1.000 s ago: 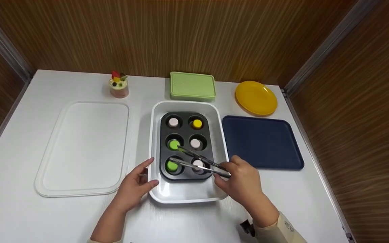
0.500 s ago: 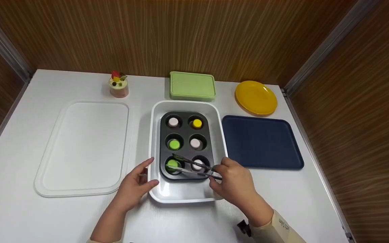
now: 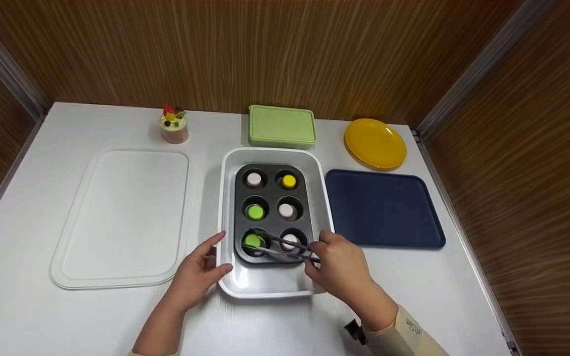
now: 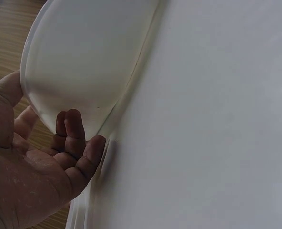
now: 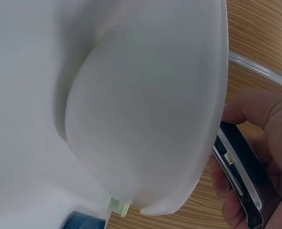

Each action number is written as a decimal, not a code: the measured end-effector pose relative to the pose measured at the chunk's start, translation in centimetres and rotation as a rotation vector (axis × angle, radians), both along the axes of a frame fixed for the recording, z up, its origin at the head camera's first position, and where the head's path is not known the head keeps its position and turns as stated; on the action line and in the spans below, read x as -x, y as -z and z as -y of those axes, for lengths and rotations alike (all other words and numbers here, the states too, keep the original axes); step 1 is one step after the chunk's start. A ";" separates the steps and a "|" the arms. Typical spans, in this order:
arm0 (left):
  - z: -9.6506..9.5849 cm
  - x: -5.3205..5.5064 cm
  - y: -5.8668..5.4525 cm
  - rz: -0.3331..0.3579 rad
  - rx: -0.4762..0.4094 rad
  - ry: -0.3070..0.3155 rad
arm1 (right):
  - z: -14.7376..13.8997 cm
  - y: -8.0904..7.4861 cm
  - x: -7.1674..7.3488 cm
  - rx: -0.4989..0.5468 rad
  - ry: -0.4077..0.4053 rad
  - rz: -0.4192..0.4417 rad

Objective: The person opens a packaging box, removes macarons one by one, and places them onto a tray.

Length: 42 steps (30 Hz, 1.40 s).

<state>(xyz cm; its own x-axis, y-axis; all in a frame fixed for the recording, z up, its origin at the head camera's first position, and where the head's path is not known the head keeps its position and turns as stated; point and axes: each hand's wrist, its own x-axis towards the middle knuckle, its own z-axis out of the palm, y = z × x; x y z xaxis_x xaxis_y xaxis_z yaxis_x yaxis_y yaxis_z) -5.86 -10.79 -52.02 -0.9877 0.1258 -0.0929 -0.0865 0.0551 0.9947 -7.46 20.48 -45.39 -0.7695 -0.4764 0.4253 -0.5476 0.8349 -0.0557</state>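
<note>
A white rectangular tub (image 3: 238, 289) holds a dark muffin tin (image 3: 270, 222) with a small round piece in each cup. My right hand (image 3: 339, 262) grips metal tongs (image 3: 292, 256), whose dark tips reach down into the near left cup, on either side of a green round piece (image 3: 252, 241). The tongs pass over the whitish piece (image 3: 289, 242) in the near right cup. My left hand (image 3: 196, 274) holds the tub's left side, thumb over the rim, other fingers against the outer wall in the left wrist view. The right wrist view shows the tongs' handle end (image 5: 243, 167) in my fingers.
A white tray (image 3: 126, 217) lies left of the tub, a navy tray (image 3: 384, 210) right. Behind stand a dessert cup (image 3: 174, 129), a green lidded box (image 3: 282, 126) and a yellow plate (image 3: 375, 143). Wood-grain panels (image 3: 285, 54) enclose the table.
My right hand has moved left and slightly down with the tongs. Their tips have gone from above the left cups down to the near left green piece. My left hand stays put.
</note>
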 end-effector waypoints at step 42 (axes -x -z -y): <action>-0.1 -0.1 0.3 -0.005 0.024 -0.008 | -3.5 -2.0 0.8 0.217 0.097 -0.092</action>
